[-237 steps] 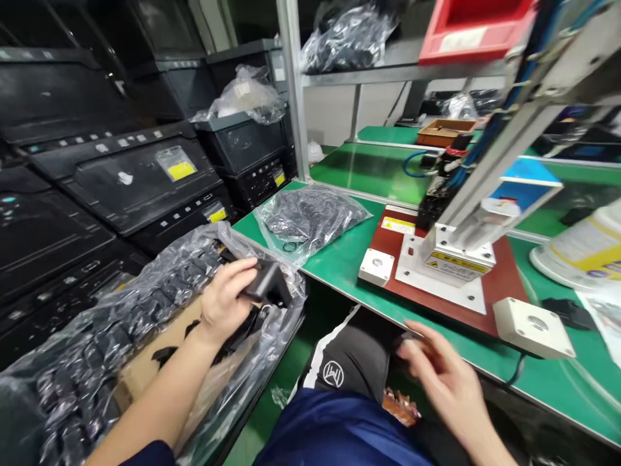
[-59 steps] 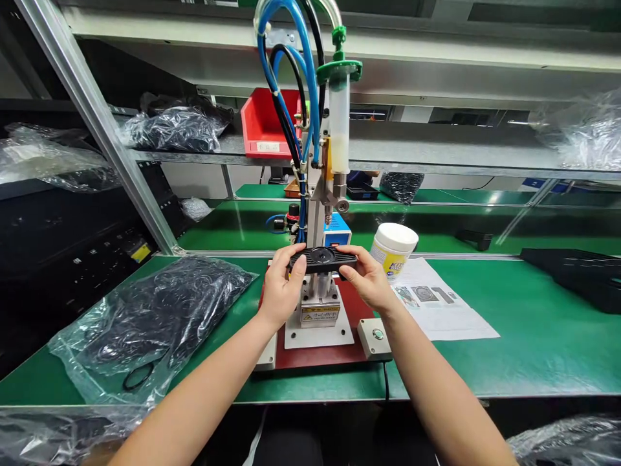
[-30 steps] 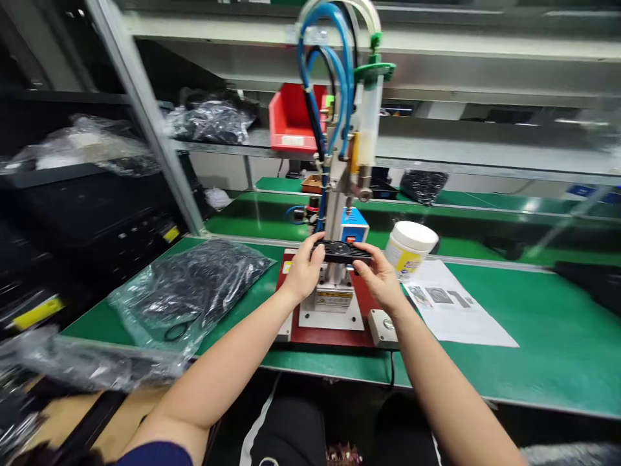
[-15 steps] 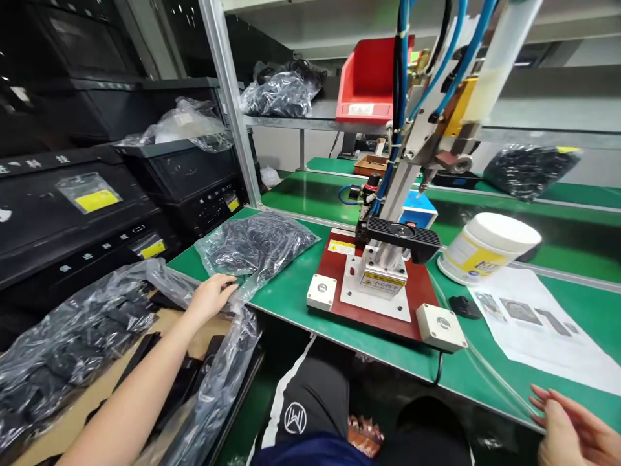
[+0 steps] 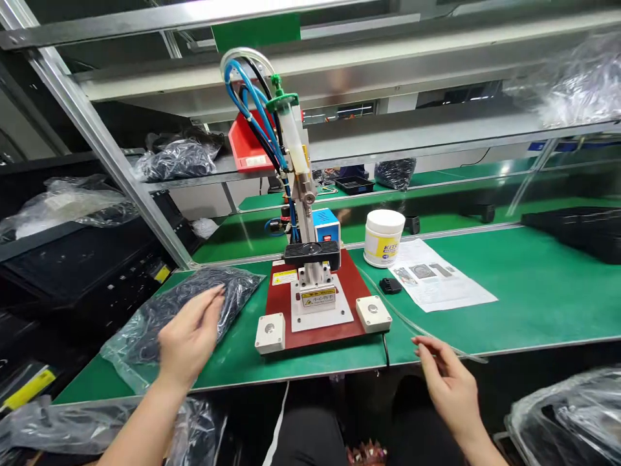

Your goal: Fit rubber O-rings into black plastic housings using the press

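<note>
My left hand (image 5: pixel 190 333) is raised over the plastic bag of black parts (image 5: pixel 194 298) on the green table, its fingers closed together; anything between them is too small to make out. Near the table's front edge is my right hand (image 5: pixel 445 382), thumb and fingers apart and holding nothing, close to a clear tube (image 5: pixel 412 323). Between the hands stands a press machine (image 5: pixel 317 285) on a red base, with a black part (image 5: pixel 312 252) on its fixture. White button boxes (image 5: pixel 270 331) (image 5: pixel 373 314) flank the fixture.
A white tub (image 5: pixel 384 238), a small black part (image 5: pixel 390 285) and a printed sheet (image 5: pixel 439 275) lie right of the machine. A red bin (image 5: pixel 250 142) sits on the shelf behind. Black crates (image 5: pixel 87 272) stand left; a plastic-wrapped bundle (image 5: pixel 572 414) is at lower right.
The view has swung to the right. My left hand has risen from the box edge to above the bag. My right hand is now further into view by the table edge.
</note>
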`<state>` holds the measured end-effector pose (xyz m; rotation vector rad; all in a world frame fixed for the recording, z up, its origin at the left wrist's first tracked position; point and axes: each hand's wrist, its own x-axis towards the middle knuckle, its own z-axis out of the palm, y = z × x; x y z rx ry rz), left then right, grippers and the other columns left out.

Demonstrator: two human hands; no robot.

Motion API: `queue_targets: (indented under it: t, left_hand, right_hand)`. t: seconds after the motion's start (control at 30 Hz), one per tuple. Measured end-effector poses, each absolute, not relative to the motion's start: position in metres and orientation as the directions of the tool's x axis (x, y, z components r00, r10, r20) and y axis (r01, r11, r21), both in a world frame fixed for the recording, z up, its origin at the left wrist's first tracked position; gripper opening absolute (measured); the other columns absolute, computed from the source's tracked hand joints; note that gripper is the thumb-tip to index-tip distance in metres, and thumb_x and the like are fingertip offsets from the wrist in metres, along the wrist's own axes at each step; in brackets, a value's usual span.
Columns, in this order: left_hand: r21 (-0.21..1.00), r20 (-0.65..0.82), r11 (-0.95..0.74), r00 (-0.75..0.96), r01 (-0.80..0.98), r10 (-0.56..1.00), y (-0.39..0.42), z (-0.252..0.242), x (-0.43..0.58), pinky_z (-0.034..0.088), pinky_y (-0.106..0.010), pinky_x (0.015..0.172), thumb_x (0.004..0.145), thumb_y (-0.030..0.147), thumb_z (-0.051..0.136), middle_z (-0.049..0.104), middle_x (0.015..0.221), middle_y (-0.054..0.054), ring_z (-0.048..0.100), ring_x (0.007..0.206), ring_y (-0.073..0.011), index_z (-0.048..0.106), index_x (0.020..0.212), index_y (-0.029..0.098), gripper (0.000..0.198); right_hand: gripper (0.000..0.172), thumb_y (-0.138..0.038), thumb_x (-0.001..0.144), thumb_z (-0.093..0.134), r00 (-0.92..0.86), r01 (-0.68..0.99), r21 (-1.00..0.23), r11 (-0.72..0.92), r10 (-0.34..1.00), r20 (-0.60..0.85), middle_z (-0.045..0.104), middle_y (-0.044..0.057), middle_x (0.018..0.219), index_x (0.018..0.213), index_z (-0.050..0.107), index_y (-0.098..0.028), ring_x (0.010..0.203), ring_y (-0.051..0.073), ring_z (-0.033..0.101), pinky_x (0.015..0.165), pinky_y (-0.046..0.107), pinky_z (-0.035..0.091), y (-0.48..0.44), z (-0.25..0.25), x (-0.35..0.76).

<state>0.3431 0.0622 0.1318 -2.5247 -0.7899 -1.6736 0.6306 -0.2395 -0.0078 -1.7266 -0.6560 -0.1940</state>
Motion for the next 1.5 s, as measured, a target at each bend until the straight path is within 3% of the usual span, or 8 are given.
queue_targets:
  t: [0.1,0.2,0.53,0.77,0.93,1.1,1.27,1.5]
  left_hand:
    - [0.023,0.886,-0.974,0.446,0.227,0.125,0.058,0.166,0.428,0.055,-0.035,0.089,0.092,0.027,0.053,0.073,0.105,-0.008,0.069,0.096,-0.0216,0.07,0.099,0.019,0.021]
    - [-0.075,0.846,-0.978,0.532,0.194,0.04,0.063,0.182,0.484,0.056,-0.037,0.084,0.093,0.03,0.048,0.073,0.105,-0.01,0.07,0.094,-0.0246,0.071,0.098,0.017,0.027]
    - [-0.132,0.547,-0.951,0.821,0.28,0.166,0.051,0.194,0.499,0.054,-0.037,0.089,0.095,0.041,0.043,0.068,0.116,-0.013,0.065,0.106,-0.0261,0.065,0.112,0.018,0.037]
    - [-0.168,0.532,-0.964,0.842,0.208,0.089,0.046,0.179,0.506,0.04,-0.05,0.105,0.094,0.047,0.041,0.05,0.138,-0.021,0.046,0.13,-0.0335,0.044,0.138,0.009,0.058]
    - [-0.083,0.657,-0.989,0.753,0.122,0.038,0.04,0.166,0.488,0.032,-0.052,0.111,0.093,0.043,0.046,0.038,0.15,-0.013,0.037,0.137,-0.0317,0.03,0.147,0.022,0.06]
    - [-0.031,0.767,-0.987,0.637,0.16,0.079,0.034,0.092,0.413,0.038,-0.051,0.106,0.09,0.029,0.052,0.059,0.132,-0.009,0.056,0.121,-0.0293,0.042,0.14,0.03,0.051]
    - [-0.003,0.666,-0.981,0.732,0.194,0.143,0.033,0.029,0.365,0.049,-0.048,0.092,0.091,0.029,0.05,0.058,0.131,-0.012,0.057,0.119,-0.0317,0.037,0.144,0.03,0.054]
    - [0.018,0.719,-0.969,0.67,0.248,0.185,0.035,0.03,0.362,0.048,-0.046,0.091,0.09,0.026,0.053,0.061,0.12,-0.012,0.063,0.104,-0.029,0.038,0.141,0.03,0.053]
  right_hand:
    - [0.024,-0.04,0.087,0.057,0.751,0.602,-0.795,-0.076,0.391,0.532,0.07,0.009,0.097,0.098,0.066,-0.021,0.08,0.021,0.069,0.073,0.031,0.059,-0.238,0.005,0.619]
    - [0.023,-0.04,0.086,0.058,0.723,0.643,-0.758,-0.109,0.413,0.554,0.072,0.007,0.094,0.095,0.069,-0.022,0.083,0.022,0.07,0.076,0.03,0.06,-0.252,0.007,0.614]
    - [0.03,-0.046,0.083,0.061,0.855,0.464,-0.868,-0.179,0.348,0.385,0.075,0.007,0.087,0.099,0.068,-0.021,0.071,0.02,0.073,0.066,0.022,0.061,-0.301,-0.031,0.627]
    - [0.025,-0.04,0.089,0.056,0.814,0.484,-0.866,-0.122,0.427,0.395,0.073,0.006,0.088,0.1,0.066,-0.021,0.076,0.019,0.071,0.069,0.027,0.059,-0.272,-0.01,0.61]
    - [0.02,-0.034,0.092,0.051,0.782,0.521,-0.847,-0.102,0.456,0.426,0.072,0.005,0.084,0.098,0.065,-0.021,0.071,0.019,0.069,0.064,0.03,0.058,-0.268,0.002,0.596]
    - [0.02,-0.025,0.092,0.05,0.671,0.712,-0.685,-0.157,0.44,0.597,0.07,0.007,0.102,0.107,0.062,-0.027,0.092,0.024,0.068,0.078,0.041,0.059,-0.263,0.01,0.598]
    - [0.053,-0.024,0.092,0.05,0.402,0.909,-0.374,-0.183,0.616,0.678,0.047,0.016,0.143,0.142,0.038,-0.019,0.132,0.029,0.045,0.101,0.05,0.046,-0.22,0.04,0.611]
    - [0.041,-0.03,0.093,0.053,0.316,0.946,-0.24,-0.218,0.786,0.531,0.06,0.015,0.129,0.13,0.051,-0.015,0.122,0.03,0.053,0.092,0.046,0.047,-0.175,0.059,0.621]
